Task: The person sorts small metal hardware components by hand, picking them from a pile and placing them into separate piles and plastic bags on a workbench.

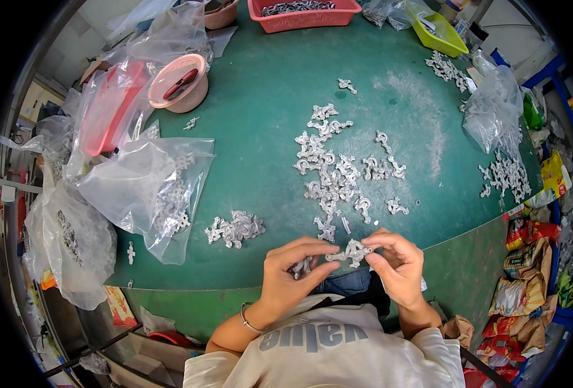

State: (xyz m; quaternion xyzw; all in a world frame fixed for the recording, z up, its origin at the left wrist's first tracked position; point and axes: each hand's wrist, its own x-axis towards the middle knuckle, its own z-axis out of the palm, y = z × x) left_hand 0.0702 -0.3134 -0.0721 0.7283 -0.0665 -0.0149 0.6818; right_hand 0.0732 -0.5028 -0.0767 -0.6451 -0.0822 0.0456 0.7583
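Observation:
Just beyond my body, at the table's near edge, a silver metal casting [353, 253] with rounded arms is held between both hands. My left hand [283, 275] pinches its left end with thumb and fingertips. More silver castings [301, 267] are tucked in the palm of that hand, partly hidden by the fingers. At the other end, my right hand [399, 268] grips the casting between thumb and fingers. A large loose spread of similar castings [328, 171] lies right beyond the hands, and a smaller heap [236, 228] sits to the left.
The green table [260, 129] has clear plastic bags of castings [147, 184] on its left. A pink bowl [196, 94] holds a red-handled tool. At the far side stand a red tray [306, 21] of parts and a yellow-green basket [438, 35]. Further castings [506, 178] lie at right.

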